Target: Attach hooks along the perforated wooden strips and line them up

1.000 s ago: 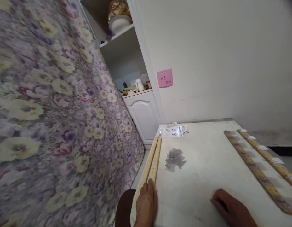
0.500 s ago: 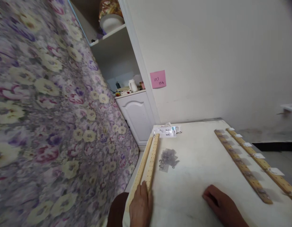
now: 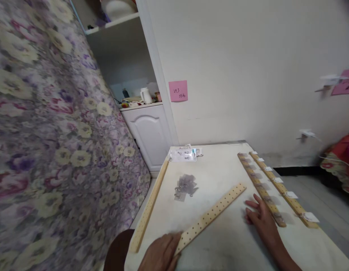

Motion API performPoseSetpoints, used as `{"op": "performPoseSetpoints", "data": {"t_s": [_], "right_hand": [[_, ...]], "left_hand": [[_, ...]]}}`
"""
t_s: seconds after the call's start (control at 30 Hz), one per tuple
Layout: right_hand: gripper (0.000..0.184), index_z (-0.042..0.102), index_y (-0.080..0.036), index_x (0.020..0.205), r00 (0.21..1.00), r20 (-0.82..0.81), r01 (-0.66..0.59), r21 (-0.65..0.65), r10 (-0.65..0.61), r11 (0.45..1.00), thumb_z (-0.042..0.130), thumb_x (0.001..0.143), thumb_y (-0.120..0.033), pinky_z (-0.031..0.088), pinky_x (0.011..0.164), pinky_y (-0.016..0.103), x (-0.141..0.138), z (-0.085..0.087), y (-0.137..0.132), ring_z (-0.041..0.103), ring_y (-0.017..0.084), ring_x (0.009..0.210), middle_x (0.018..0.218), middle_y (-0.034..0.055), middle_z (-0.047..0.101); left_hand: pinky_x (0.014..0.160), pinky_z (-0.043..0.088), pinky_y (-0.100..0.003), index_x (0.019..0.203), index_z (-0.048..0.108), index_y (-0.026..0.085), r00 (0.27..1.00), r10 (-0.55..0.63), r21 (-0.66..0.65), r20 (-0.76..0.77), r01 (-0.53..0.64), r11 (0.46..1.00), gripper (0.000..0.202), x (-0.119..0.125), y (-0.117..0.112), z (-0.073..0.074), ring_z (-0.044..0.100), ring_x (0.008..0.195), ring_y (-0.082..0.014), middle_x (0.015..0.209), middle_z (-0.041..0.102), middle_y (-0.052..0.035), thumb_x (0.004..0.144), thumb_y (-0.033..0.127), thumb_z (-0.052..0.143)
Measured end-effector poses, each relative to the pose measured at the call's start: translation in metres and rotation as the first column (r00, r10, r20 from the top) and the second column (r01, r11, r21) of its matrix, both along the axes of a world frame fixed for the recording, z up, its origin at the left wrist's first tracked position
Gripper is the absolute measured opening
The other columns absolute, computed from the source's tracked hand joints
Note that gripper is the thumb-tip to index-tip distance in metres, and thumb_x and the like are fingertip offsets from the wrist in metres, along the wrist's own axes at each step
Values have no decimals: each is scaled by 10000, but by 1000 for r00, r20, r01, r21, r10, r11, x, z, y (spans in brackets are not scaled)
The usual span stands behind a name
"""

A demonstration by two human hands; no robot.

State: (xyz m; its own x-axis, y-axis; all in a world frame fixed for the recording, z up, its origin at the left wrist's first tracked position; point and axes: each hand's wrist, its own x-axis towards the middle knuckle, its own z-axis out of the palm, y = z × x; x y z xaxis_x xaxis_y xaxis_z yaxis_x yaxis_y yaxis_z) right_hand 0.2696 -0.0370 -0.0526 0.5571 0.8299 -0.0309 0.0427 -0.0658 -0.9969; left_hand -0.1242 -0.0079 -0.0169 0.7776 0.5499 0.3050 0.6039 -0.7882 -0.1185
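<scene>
My left hand (image 3: 160, 254) grips the near end of a long perforated wooden strip (image 3: 211, 216), which lies slanted across the white table (image 3: 219, 169). A second plain strip (image 3: 148, 207) stays along the table's left edge. My right hand (image 3: 260, 218) rests flat on the table with its fingers spread, touching the near end of one of two wooden strips (image 3: 260, 188) that carry small bags and white tags (image 3: 288, 194). A heap of small clear bags (image 3: 186, 186) lies between the strips.
A packet with printed labels (image 3: 182, 154) lies at the table's far edge. A flowered cloth (image 3: 50, 131) hangs at the left. A white cupboard (image 3: 147, 131) with a shelf stands behind. A pink note (image 3: 178, 90) is stuck on the wall.
My left hand has swung one perforated strip away from the left edge, so it now lies diagonally across the table. My right hand has opened and moved right to the tagged strips.
</scene>
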Motion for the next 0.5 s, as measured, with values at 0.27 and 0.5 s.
{"op": "performPoseSetpoints", "data": {"t_s": [0.27,0.5], "right_hand": [[709,338,-160,1322,997,-74,1,3,0,1000,580,731,-470,416,446,265,6,1,-6,502,121,459,751,0,640],[745,321,-166,1305,989,-151,-5,-14,3,1000,609,708,-507,401,415,264,-2,4,-37,487,118,410,701,1,669]], "left_hand": [[955,475,-290,1381,351,331,998,-34,-86,-57,29,996,482,5,26,9,604,1085,-182,1216,628,-31,916,352,476],[823,520,-305,1228,522,284,998,65,-31,26,-64,997,339,17,57,-1,629,941,-194,1084,662,-39,890,305,508]]}}
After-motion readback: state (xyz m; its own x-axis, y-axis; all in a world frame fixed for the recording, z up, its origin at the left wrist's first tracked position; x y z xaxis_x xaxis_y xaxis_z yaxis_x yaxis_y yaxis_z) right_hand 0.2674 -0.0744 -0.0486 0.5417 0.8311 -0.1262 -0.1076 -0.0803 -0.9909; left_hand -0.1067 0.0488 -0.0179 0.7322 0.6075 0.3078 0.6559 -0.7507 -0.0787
